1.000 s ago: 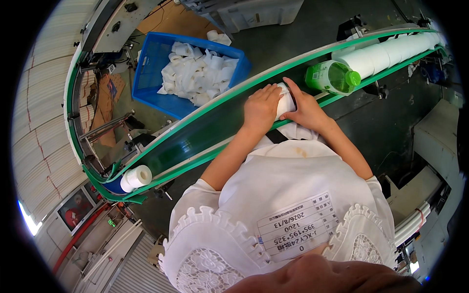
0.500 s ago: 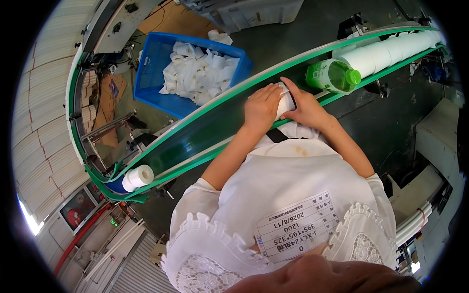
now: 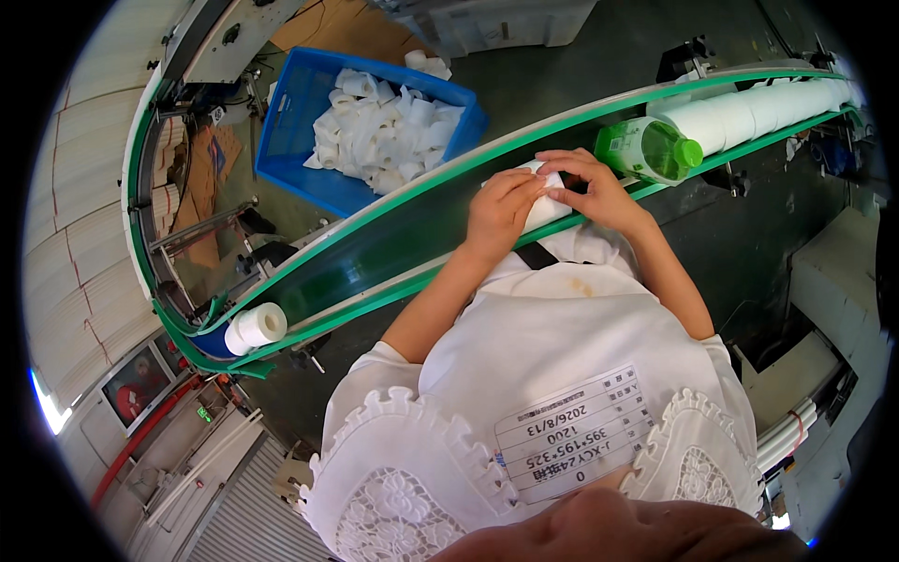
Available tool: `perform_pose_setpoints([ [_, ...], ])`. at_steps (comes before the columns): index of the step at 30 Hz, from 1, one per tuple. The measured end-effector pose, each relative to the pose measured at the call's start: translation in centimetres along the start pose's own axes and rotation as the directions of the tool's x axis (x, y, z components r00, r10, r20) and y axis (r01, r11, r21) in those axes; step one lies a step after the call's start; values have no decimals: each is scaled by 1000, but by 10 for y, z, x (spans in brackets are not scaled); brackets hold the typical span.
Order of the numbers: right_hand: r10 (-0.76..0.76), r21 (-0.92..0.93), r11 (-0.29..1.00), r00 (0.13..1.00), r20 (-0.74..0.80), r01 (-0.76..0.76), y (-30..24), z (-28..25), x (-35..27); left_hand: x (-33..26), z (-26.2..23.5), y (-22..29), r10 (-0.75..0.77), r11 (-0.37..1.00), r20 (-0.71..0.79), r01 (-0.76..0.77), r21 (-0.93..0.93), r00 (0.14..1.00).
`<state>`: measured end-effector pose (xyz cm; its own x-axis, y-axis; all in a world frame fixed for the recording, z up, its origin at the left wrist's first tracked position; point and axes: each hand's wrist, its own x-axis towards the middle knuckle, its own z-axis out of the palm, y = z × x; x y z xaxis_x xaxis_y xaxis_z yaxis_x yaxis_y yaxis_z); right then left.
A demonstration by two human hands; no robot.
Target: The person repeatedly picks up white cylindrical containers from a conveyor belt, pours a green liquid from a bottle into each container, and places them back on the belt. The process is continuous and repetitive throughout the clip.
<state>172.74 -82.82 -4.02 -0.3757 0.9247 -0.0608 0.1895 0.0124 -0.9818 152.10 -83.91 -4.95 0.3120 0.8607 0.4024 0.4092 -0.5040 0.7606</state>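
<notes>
A white toilet paper roll [image 3: 545, 214] is between my hands at the near edge of the green conveyor [image 3: 375, 245]. My left hand [image 3: 503, 211] is wrapped over its left side, fingers lying across the top. My right hand [image 3: 604, 195] is curved at its right end, with thumb and fingertips pinching at the paper near the left fingertips. Part of the roll is hidden under the fingers. Just right of my right hand lies a clear plastic bottle [image 3: 655, 155] with a green cap and green label, on its side on the conveyor.
Behind the bottle, white rolls [image 3: 749, 117] lie in a row along the conveyor. Another roll or two [image 3: 257, 328] sit at its far left end. Beyond the conveyor stands a blue crate [image 3: 281, 122] full of loose rolls and paper. Metal brackets [image 3: 688, 61] stick out along the rails.
My right hand has turned inward, its fingers now bent over the roll's top beside my left fingertips. The roll stays in my hands. The whole view has shifted slightly.
</notes>
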Motion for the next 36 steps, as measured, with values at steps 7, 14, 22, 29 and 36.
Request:
perform_pose_setpoints([
  [7, 42, -42, 998, 998, -35, -44, 5, 4, 4, -5, -24, 15, -341, 939, -61, 343, 22, 938],
  [14, 94, 8, 996, 993, -76, -93, 6, 9, 2, -22, -37, 6, -362, 932, -35, 361, -33, 931],
  [22, 89, -75, 991, 958, -273, -114, 1, 24, 5, -26, -19, -4, -567, 824, -169, 548, -145, 807],
  [29, 123, -149, 970, 913, -389, -194, 7, 32, 13, -32, -10, -11, -678, 733, -182, 672, -106, 712],
  [36, 176, 73, 984, 894, -413, -160, 14, 33, 13, -33, -6, -6, -799, 600, -166, 759, -253, 577],
])
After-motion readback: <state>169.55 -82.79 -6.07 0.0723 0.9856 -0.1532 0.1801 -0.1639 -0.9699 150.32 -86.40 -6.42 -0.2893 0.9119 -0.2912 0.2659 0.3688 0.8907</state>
